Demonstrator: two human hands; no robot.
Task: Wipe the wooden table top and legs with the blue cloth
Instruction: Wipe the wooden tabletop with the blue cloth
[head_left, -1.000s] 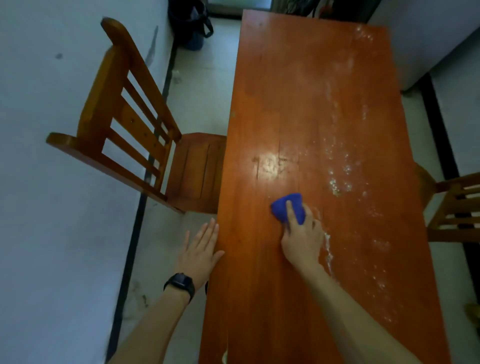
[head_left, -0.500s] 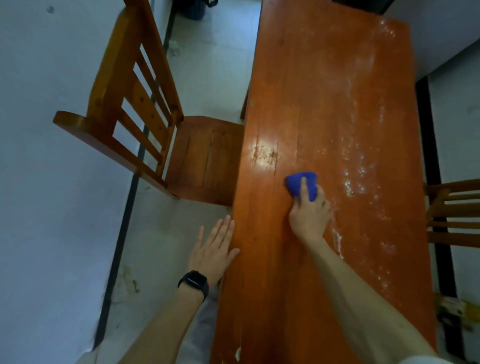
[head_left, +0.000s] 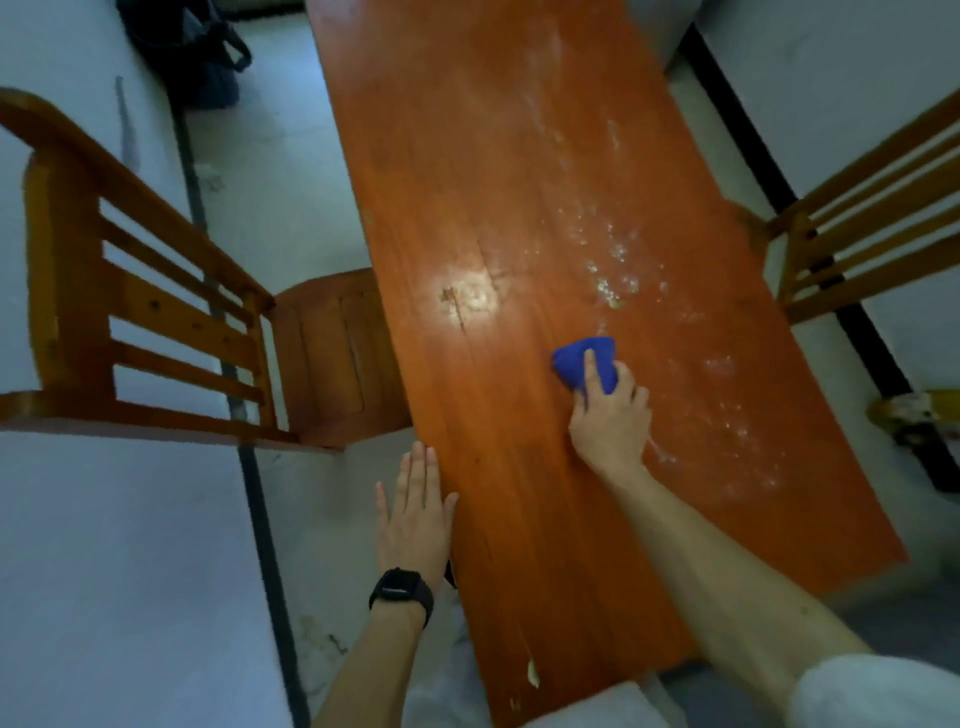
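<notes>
**Head view, looking down the length of a long wooden worktop (head_left: 493, 182) with a reddish-orange finish.** The blue cloth (head_left: 574, 361), bunched into a wad, lies on the worktop a little right of its centre line, about midway along its length. The right hand (head_left: 610, 428) grips the cloth from the near side. Its index finger (head_left: 591, 371) lies straight over the top of the wad, the other fingers curl round its right flank, and the palm faces down towards the wood.

White powdery residue (head_left: 615, 270) speckles the right half of the worktop, from just beyond the cloth towards the far end and also to the near right of the hand. A bright glare patch (head_left: 467, 299) sits to the left of the cloth and farther away.

The left hand (head_left: 415, 514) is open, with fingers straight and together. It is held flat beside the left edge of the worktop, thumb against that edge, and a black wristwatch (head_left: 401, 592) circles the wrist.

A wooden slat-back chair (head_left: 156, 338) stands to the left, its seat meeting the worktop's edge in this view. A second chair (head_left: 862, 218) stands to the right. A dark bag (head_left: 197, 47) rests on the pale floor (head_left: 270, 182) at the far left. Chipped finish (head_left: 532, 673) shows on the near end.
</notes>
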